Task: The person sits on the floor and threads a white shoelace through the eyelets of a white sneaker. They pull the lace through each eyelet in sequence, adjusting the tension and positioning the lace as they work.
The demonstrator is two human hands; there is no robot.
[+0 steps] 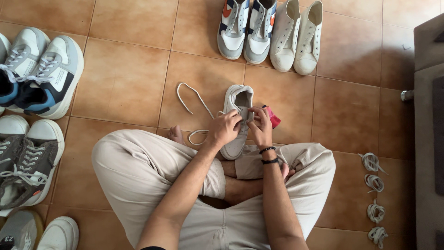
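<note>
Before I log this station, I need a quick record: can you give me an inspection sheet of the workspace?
Surface: tan floor tiles.
Job's things: white sneaker in front of crossed legs; white shoelace trailing left.
Clutter: red cloth beside the sneaker; four coiled laces at right.
Hands: left hand and right hand both on the sneaker, fingers pinching at its opening.
Cables: nothing seen.
Surroundings: sneaker pairs ahead, more shoes at left, grey furniture at right.

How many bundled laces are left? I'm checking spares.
4, in a column on the floor tiles at right: top bundle, second, third, bottom. More may lie out of view.
</note>
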